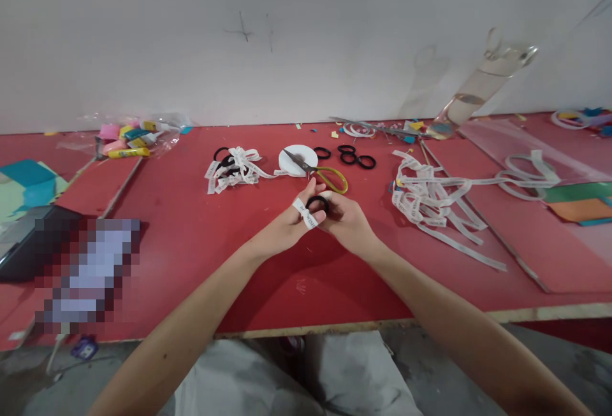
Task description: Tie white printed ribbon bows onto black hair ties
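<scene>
Close above the red table, both my hands meet at a black hair tie with a short white printed ribbon on it. My left hand is closed, its thumb and fingers on the hair tie and ribbon. My right hand grips the ring's right side, with its fingertips partly hidden. Just beyond lie scissors with yellow handles, their blades across a white ribbon roll. From the roll, ribbon runs left to a heap of ribbon bows with black hair ties. Several loose hair ties lie right of it.
Cut ribbon strips lie tangled on the right. A tilted clear bottle holding liquid is near the wall. On the left are a plastic bag of colourful items, a dark case and a pixelated device. The table's front edge is close.
</scene>
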`<action>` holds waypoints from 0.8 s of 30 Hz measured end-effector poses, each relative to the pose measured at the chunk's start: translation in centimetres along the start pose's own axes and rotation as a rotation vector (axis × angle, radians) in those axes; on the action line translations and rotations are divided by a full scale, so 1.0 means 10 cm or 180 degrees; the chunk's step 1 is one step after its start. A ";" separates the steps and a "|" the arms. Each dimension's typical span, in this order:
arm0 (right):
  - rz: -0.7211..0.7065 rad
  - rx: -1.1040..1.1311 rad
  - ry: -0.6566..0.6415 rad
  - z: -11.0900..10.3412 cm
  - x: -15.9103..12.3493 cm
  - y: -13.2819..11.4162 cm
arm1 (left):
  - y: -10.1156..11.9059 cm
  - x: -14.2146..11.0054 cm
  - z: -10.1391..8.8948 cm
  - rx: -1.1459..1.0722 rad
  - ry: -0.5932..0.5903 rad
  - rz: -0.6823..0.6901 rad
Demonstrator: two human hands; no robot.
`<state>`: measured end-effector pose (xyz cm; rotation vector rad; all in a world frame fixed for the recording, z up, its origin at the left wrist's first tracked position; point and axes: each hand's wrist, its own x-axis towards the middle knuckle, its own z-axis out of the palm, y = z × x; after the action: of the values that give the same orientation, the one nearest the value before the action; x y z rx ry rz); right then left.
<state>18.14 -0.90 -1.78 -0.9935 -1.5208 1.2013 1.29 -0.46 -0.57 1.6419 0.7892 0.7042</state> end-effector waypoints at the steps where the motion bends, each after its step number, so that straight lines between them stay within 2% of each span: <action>1: -0.0003 0.0036 -0.0019 0.00 0.00 0.00 | 0.01 0.01 0.00 -0.0011 -0.0011 -0.0030; 7: -0.0027 0.0146 -0.0039 0.01 -0.01 0.01 | 0.03 0.02 -0.01 -0.0109 -0.0126 -0.0031; 12: -0.0037 0.0028 0.0060 0.03 -0.01 -0.02 | 0.04 0.01 -0.05 -0.0011 -0.0189 0.0173; 16: -0.0136 -0.0076 0.0032 0.02 -0.03 -0.03 | 0.01 0.00 -0.05 -0.0125 -0.0239 0.0010; 21: -0.0255 -0.0291 0.0112 0.01 -0.05 -0.02 | -0.01 0.00 -0.01 -0.0240 -0.0196 -0.0089; 24: -0.0262 -0.0247 0.0013 0.00 -0.05 -0.02 | 0.04 0.00 0.00 -0.0203 -0.0103 0.0000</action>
<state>18.22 -1.42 -1.71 -0.9738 -1.5998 1.0893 1.32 -0.49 -0.21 1.5919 0.7364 0.6945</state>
